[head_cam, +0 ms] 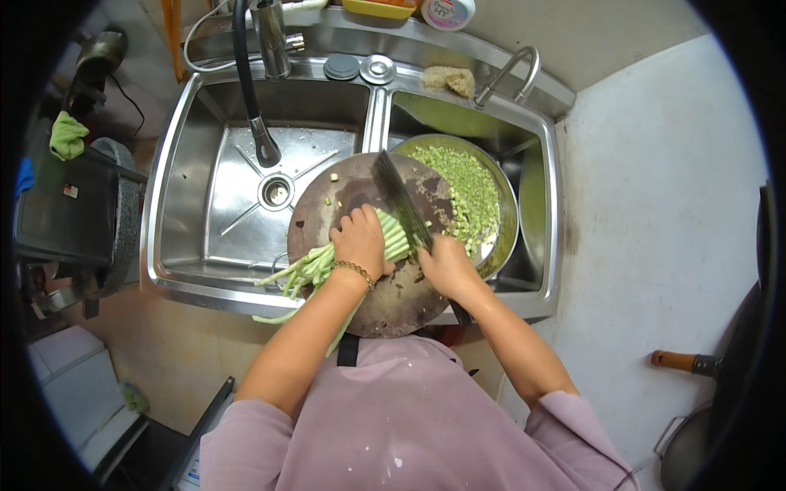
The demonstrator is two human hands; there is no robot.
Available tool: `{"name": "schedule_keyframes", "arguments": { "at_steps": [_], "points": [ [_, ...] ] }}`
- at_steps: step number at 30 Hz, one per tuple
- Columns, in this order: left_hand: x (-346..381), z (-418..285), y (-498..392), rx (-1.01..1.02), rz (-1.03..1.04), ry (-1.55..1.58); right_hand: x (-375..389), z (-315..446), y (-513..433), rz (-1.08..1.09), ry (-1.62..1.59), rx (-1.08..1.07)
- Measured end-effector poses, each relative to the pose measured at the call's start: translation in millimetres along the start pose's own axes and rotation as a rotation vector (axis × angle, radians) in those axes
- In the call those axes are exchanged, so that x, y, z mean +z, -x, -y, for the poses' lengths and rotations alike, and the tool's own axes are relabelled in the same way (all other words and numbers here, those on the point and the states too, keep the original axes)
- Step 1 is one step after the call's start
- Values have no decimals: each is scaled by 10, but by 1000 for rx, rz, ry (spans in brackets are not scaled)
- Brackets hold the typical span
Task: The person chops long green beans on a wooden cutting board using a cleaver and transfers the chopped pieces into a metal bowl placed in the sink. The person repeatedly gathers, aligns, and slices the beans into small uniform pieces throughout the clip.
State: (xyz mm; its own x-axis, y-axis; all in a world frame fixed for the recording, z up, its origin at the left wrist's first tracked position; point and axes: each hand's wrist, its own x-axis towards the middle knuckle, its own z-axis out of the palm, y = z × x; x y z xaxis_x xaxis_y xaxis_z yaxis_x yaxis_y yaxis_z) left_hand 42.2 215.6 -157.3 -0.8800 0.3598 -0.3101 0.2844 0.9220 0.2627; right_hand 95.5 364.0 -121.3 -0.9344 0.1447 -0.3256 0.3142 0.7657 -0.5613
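Note:
My left hand (359, 245), with a beaded bracelet at the wrist, presses a bunch of long green beans (313, 267) onto a round, worn wooden chopping board (387, 313). The cut ends point right, and the tails hang over the board's near left edge. My right hand (447, 265) grips the handle of a cleaver (400, 199), its dark blade blurred, close beside the bean ends. A few cut bits lie loose on the board. Beyond the board's right side, a round metal basin (513, 202) in the right sink bowl holds many chopped bean pieces (470, 190).
The board overlaps both bowls of the steel double sink (161, 202). A black pull-down faucet spray head (264, 144) hangs over the left bowl. At the back stand a curved tap (531, 67), a sponge-like scrubber (449, 80) and drain covers (377, 69). A wooden-handled pan (681, 361) is far right.

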Motion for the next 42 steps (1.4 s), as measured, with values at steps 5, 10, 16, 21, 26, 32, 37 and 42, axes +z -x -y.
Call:
{"name": "schedule_keyframes", "arguments": {
  "at_steps": [5,10,16,21,26,32,37,42],
  "points": [
    [24,19,-29,-1,20,26,-366,-17,630,115,-39,129],
    [40,14,-25,8,17,27,-93,92,320,127,12,31],
    [1,30,-40,4,35,43,-110,71,170,244,51,49],
    [20,25,-43,12,52,38,60,48,346,141,-27,136],
    [12,33,-20,7,22,69,93,94,27,39,-26,97],
    [34,30,-20,1,2,75,-227,-29,568,96,-143,71],
    [45,23,-38,-17,43,55,-312,100,687,198,-26,135],
    [27,1,-39,-9,57,26,-107,324,227,122,-25,6]
  ]
}}
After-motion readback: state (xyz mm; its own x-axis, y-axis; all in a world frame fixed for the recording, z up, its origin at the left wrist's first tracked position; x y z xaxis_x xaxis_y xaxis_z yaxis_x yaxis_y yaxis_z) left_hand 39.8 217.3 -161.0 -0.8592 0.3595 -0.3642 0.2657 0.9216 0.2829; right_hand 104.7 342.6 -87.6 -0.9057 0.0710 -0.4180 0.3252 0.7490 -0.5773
